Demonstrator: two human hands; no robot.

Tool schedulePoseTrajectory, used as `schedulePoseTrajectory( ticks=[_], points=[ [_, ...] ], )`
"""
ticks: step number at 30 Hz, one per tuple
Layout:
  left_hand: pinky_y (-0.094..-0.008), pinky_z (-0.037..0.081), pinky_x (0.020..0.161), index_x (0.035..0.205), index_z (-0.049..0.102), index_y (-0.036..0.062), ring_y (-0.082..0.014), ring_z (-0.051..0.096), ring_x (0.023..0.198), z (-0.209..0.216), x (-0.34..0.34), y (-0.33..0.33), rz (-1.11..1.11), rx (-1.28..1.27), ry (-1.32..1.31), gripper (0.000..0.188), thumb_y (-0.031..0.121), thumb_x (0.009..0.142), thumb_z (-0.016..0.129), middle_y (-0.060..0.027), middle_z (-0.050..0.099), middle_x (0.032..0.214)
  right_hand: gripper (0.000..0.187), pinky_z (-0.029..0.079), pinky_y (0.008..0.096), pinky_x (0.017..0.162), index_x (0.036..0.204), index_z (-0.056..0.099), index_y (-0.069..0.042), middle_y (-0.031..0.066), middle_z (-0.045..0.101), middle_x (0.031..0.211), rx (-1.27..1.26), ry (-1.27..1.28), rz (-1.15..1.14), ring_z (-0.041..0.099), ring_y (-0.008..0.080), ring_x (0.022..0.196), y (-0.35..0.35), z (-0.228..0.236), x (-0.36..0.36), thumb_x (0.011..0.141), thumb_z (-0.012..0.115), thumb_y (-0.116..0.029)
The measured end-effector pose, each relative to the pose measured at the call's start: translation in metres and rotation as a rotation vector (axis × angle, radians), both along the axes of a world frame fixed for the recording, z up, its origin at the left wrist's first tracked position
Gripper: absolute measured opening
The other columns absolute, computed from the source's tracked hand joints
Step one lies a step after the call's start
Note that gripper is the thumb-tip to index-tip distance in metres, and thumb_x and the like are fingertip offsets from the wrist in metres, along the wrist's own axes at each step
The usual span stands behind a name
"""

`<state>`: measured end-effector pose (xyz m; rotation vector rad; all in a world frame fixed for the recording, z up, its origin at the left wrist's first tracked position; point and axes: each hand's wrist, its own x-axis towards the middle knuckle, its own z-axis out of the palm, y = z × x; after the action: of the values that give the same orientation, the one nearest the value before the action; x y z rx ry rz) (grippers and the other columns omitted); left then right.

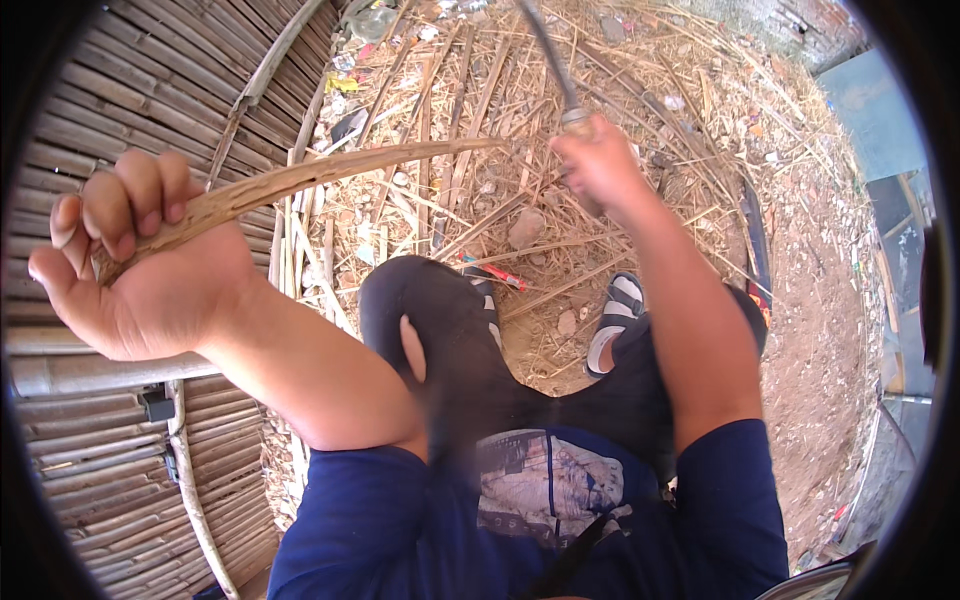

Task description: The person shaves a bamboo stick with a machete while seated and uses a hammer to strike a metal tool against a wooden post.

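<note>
My left hand [165,255] is raised at the left, palm up, its fingers curled round the thick end of a wooden stick [300,178]. The stick is split and tapers to a thin tip out to the right, over the littered ground. In my right hand [600,165], up ahead on the right, the handle of a long-bladed knife [553,57] is gripped. Its dark blade points away from me and runs out of the top of the view. A gap separates the stick's tip from the knife hand.
A wall of bamboo canes [110,120] rises close on the left. Wood strips and straw [470,90] cover the ground ahead, with stones and scraps among them. A red tube-like object [508,279] lies between my sandalled feet. Bluish panels [880,120] stand at the right.
</note>
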<state>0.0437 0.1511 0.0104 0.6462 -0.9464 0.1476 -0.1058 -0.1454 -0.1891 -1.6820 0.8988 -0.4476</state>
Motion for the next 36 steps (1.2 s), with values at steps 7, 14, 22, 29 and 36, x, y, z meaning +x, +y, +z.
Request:
schedulePoseTrajectory(
  ticks=[7, 14, 22, 29, 36],
  points=[
    [-0.0282, 0.024, 0.053, 0.075, 0.055, 0.0151, -0.0119, 0.029, 0.056, -0.009, -0.019, 0.138, 0.349, -0.222, 0.163, 0.035, 0.043, 0.095, 0.056, 0.0043, 0.032, 0.060, 0.024, 0.036, 0.0255, 0.041, 0.108, 0.056, -0.004, -0.0007, 0.052, 0.065, -0.208, 0.111, -0.043, 0.045, 0.0091, 0.045, -0.056, 0.026, -0.142, 0.089, 0.067, -0.015],
    [-0.0287, 0.023, 0.049, 0.080, 0.046, 0.0151, -0.0124, 0.027, 0.053, -0.054, -0.017, 0.252, 0.884, -0.351, 0.540, 0.032, 0.037, 0.103, 0.049, 0.0043, 0.031, 0.060, 0.015, 0.036, 0.0281, 0.041, 0.093, 0.052, -0.009, 0.0004, 0.050, 0.064, -0.027, 0.197, -0.199, 0.045, 0.0103, 0.046, -0.072, -0.012, -0.193, 0.087, 0.065, -0.014],
    [-0.0299, 0.022, 0.049, 0.081, 0.044, 0.0141, -0.0128, 0.028, 0.053, -0.115, -0.017, 0.314, 1.063, -0.397, 0.796, 0.031, 0.034, 0.104, 0.050, 0.0040, 0.031, 0.062, 0.014, 0.038, 0.0273, 0.043, 0.084, 0.051, -0.011, -0.0017, 0.050, 0.064, -0.023, 0.183, -0.213, 0.045, 0.0097, 0.047, -0.075, -0.014, -0.198, 0.089, 0.063, -0.018],
    [-0.0297, 0.023, 0.046, 0.076, 0.044, 0.0139, -0.0144, 0.026, 0.049, -0.153, 0.019, 0.396, 1.166, -0.730, 0.829, 0.029, 0.031, 0.100, 0.044, 0.0030, 0.027, 0.059, 0.015, 0.041, 0.0295, 0.045, 0.088, 0.055, -0.008, 0.0014, 0.052, 0.068, 0.028, 0.162, -0.205, 0.048, 0.0123, 0.048, -0.068, -0.003, -0.149, 0.089, 0.065, -0.018],
    [-0.0371, 0.060, 0.092, 0.126, 0.052, -0.0063, -0.0318, 0.064, 0.113, -0.328, 0.009, 0.415, 1.593, 0.215, 1.494, 0.050, 0.039, 0.104, 0.052, -0.0246, 0.061, 0.122, 0.016, 0.039, 0.0279, 0.045, 0.088, 0.054, -0.010, -0.0016, 0.049, 0.066, -0.082, 0.210, -0.127, 0.046, 0.0101, 0.049, -0.042, 0.006, -0.105, 0.090, 0.065, -0.020]
  ],
)
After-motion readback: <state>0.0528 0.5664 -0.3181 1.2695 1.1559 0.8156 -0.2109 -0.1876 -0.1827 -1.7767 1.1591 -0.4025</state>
